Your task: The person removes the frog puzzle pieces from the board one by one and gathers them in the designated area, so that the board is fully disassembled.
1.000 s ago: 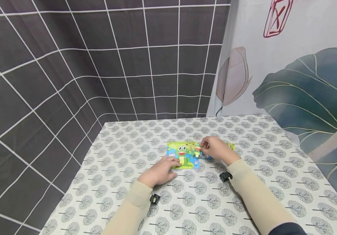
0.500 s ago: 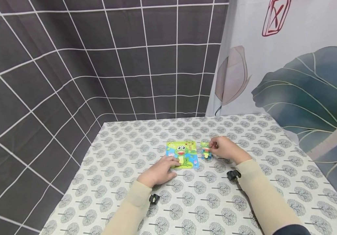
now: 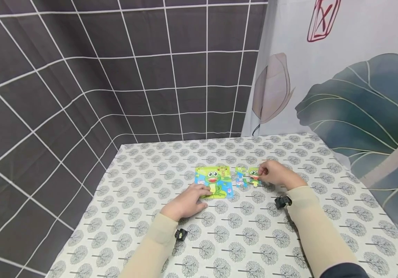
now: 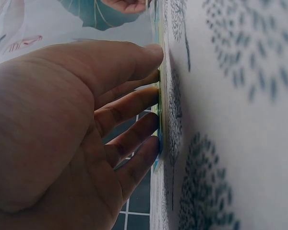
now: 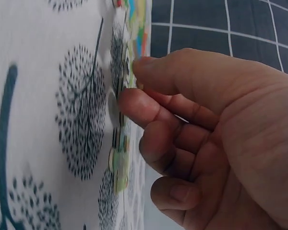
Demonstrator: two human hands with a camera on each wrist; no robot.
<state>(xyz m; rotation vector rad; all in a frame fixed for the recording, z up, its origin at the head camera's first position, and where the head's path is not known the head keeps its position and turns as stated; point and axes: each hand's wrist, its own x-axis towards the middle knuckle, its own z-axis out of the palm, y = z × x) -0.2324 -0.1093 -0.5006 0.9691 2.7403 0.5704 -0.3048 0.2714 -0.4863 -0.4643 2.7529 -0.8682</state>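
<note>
Pinching a piece (image 3: 253, 176) in the right hand (image 3: 272, 172), now pulled clear of the puzzle (image 3: 214, 181), left hand (image 3: 187, 200) flat, steadying it.

Even, soft light across the head view, bright with no glare, and only faint shadows under the forearms; the grid backdrop (image 3: 81, 77) bows toward the edges. Both wrist views are dimmer, with the tree-print cloth (image 4: 240, 96) blurred close to the lens.

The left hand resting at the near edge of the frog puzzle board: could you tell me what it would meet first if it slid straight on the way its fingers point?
The left hand already touches the green-and-blue frog puzzle board, so it would push that first.
</note>
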